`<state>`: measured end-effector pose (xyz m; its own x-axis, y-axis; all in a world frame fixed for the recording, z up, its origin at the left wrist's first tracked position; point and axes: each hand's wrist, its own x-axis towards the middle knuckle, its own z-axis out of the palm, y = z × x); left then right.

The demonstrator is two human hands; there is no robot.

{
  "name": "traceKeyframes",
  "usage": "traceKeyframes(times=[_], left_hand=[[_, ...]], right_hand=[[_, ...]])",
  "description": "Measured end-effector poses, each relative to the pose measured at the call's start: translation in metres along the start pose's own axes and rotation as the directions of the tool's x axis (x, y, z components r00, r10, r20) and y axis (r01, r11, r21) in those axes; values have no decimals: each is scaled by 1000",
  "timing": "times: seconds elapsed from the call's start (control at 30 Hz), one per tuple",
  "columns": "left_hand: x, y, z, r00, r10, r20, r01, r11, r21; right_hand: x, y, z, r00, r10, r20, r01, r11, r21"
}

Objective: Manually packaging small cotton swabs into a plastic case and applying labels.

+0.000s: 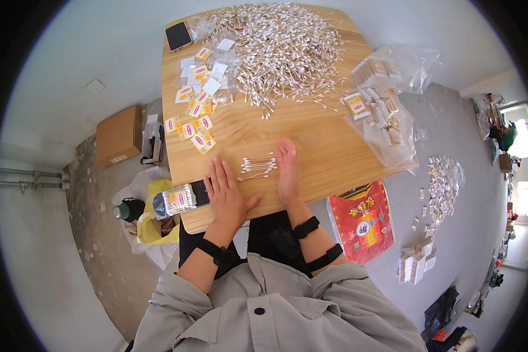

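A small row of cotton swabs point(258, 166) lies on the wooden table point(311, 135), between my two hands. My left hand point(224, 190) rests palm down at the row's left side, fingers stretched out. On the other side, my right hand point(288, 170) stands on its edge by the swab tips, its fingers extended and nothing visible in it. Just left of my left hand, a bundle of swabs with a yellow label point(179, 200) sits on a dark object at the table edge. Yellow-and-white cards point(188, 130) are scattered at the left.
A large heap of loose swabs point(287, 50) covers the far side. A phone point(178, 36) lies at the far left corner. Plastic bags of packed swabs point(384, 117) sit at the right edge. On the floor are a cardboard box point(118, 136), a red bag point(364, 226) and many small packs point(443, 188).
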<state>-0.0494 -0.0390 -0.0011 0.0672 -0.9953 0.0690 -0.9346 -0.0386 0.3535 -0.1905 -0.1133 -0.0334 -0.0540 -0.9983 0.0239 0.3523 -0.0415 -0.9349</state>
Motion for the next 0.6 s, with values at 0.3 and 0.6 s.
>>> traceKeyframes(times=[0.3, 0.6], left_hand=[[-4, -4, 10, 995, 39, -95, -44, 998, -53], [-4, -4, 10, 994, 68, -80, -68, 998, 1]], right_hand=[[-20, -27, -5, 972, -232, 44, 201, 713, -672], [-32, -39, -13, 937, -120, 327, 343, 477, -809]])
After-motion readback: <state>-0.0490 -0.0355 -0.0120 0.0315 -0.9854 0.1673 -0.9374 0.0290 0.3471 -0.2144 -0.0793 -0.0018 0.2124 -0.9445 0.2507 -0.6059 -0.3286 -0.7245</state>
